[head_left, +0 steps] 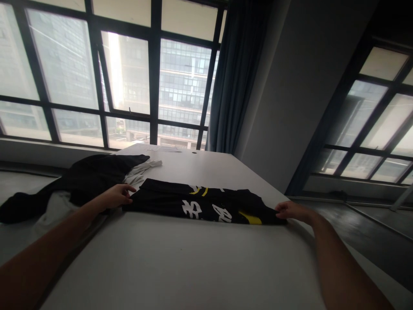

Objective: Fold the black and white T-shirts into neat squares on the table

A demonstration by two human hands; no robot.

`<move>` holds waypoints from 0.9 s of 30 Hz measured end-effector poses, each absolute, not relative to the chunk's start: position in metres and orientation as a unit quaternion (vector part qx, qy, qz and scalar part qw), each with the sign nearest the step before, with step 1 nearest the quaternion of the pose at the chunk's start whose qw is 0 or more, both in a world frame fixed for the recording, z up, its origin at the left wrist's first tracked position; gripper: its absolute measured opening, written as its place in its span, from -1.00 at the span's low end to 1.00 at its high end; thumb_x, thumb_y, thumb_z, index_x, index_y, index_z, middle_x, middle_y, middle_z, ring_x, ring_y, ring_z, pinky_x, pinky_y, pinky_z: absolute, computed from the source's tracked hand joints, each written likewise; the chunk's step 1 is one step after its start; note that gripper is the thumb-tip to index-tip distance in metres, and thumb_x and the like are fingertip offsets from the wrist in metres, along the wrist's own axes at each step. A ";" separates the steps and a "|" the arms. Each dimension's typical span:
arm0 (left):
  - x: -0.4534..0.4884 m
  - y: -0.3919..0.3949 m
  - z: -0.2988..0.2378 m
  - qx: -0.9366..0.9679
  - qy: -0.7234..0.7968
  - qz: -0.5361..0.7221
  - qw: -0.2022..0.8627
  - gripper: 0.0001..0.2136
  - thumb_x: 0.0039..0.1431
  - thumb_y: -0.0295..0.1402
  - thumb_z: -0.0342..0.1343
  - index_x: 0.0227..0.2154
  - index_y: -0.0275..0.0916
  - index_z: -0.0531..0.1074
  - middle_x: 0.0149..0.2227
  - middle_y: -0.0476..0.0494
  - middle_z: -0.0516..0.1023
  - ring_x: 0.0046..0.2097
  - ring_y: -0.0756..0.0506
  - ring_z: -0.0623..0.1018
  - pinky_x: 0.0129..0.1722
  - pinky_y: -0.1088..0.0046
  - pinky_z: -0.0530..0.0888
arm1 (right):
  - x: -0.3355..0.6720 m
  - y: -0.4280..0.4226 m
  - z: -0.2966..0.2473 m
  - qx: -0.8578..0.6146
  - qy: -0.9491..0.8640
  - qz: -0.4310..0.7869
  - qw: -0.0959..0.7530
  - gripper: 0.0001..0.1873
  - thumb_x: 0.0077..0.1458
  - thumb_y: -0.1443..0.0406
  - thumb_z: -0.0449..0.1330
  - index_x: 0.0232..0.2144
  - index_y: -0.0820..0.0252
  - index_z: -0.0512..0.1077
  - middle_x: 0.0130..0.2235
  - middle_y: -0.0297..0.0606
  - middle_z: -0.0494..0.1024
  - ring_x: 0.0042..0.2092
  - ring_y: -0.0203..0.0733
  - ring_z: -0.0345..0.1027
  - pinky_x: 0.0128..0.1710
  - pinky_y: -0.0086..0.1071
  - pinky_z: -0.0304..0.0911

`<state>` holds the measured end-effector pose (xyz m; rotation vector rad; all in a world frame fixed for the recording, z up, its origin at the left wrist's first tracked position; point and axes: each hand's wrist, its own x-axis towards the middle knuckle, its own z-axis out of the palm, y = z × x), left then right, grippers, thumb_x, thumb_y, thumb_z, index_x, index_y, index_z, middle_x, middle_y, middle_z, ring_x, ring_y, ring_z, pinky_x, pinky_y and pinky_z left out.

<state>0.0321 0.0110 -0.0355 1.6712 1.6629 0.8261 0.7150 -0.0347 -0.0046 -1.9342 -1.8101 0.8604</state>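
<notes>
A black shirt (200, 204) with white lettering and yellow marks lies folded flat across the white table (180, 262). My left hand (116, 196) rests at the shirt's left edge, its fingers curled onto the cloth. At the shirt's right end my right hand (290, 211) pinches the corner of the fabric near a yellow patch. Both forearms reach in from the bottom corners.
A heap of black clothing (87, 178) with white garments (143, 170) under it lies at the table's left. Papers (164, 149) sit at the far edge. Large windows (129, 73), a dark curtain (237, 73) and a grey wall stand behind.
</notes>
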 end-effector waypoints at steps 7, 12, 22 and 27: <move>0.036 0.007 -0.031 0.655 0.628 0.282 0.312 -0.61 -0.44 -0.27 0.22 -0.38 -0.22 0.49 -0.62 0.16 0.31 -0.57 0.00 0.37 -0.54 0.48 0.33 | 0.706 -0.037 0.001 -0.660 -0.654 0.306 0.207 -0.40 -0.25 -0.09 0.32 -0.24 0.20 0.50 -0.44 -0.28 0.48 -0.35 -0.18 0.35 -0.33 -0.37 0.25; 0.036 0.002 -0.028 0.671 0.636 0.231 0.302 -0.61 -0.45 -0.32 0.21 -0.37 -0.20 0.53 -0.61 0.15 0.34 -0.53 -0.03 0.43 -0.52 0.49 0.35 | 0.719 -0.029 -0.010 -0.746 -0.594 0.291 0.075 -0.60 -0.43 0.19 0.42 -0.42 0.20 0.52 -0.50 -0.28 0.49 -0.35 -0.11 0.40 -0.35 -0.36 0.27; 0.052 0.004 -0.037 0.747 0.625 0.209 0.089 -0.46 -0.06 0.11 0.09 -0.18 -0.20 0.59 -0.11 -0.25 0.62 -0.08 -0.29 0.57 -0.06 0.25 0.46 | 0.668 0.002 -0.019 -0.705 -0.685 0.062 0.170 -0.51 0.08 -0.02 0.17 -0.10 0.19 0.55 -0.12 -0.08 0.61 -0.10 -0.01 0.47 -0.08 -0.31 0.31; 0.059 0.012 -0.061 0.837 0.529 0.109 0.089 -0.24 0.05 0.17 -0.02 0.23 -0.19 0.30 0.36 -0.24 0.16 0.35 -0.31 0.18 0.30 0.13 0.13 | 0.649 0.017 -0.043 -0.705 -0.683 0.041 0.184 -0.46 0.12 0.05 0.18 0.06 0.22 0.47 0.02 -0.06 0.55 0.00 -0.01 0.44 0.00 -0.30 0.29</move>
